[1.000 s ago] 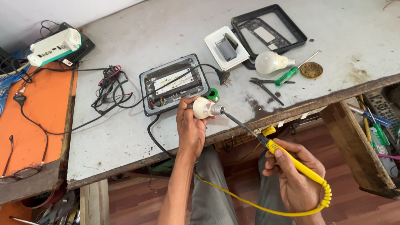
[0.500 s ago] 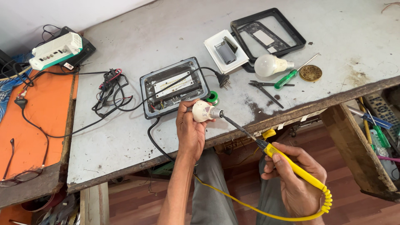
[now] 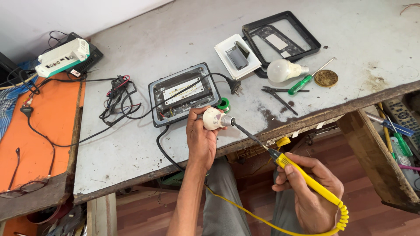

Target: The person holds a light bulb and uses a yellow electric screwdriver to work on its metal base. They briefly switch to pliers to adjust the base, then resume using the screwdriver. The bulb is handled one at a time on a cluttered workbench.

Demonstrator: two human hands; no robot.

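The right hand is nearest to the camera, low in the view and below the table edge. Its fingers are closed around the yellow handle of a soldering iron. A coiled yellow cord leaves the handle end and runs left, under the left forearm. The dark shaft of the iron goes up and to the left, and its tip touches the metal base of a bulb.

The left hand is clamped on this bulb and holds it sideways, with the base pointing right, just over the front part of the table. The white body of the bulb is partly hidden by the fingers.

Just behind the bulb lies a flat grey lamp housing with a white strip inside, and a green solder roll stands beside its right corner. A black cable goes from the housing to a plug. To the left of the housing there is a bundle of wires.

Farther right on the table are pliers, a green screwdriver, a second bulb and a small round tin. Behind them lie a white plate with a grey part on it and a black frame.

On the far left, an orange surface carries a white box and glasses.
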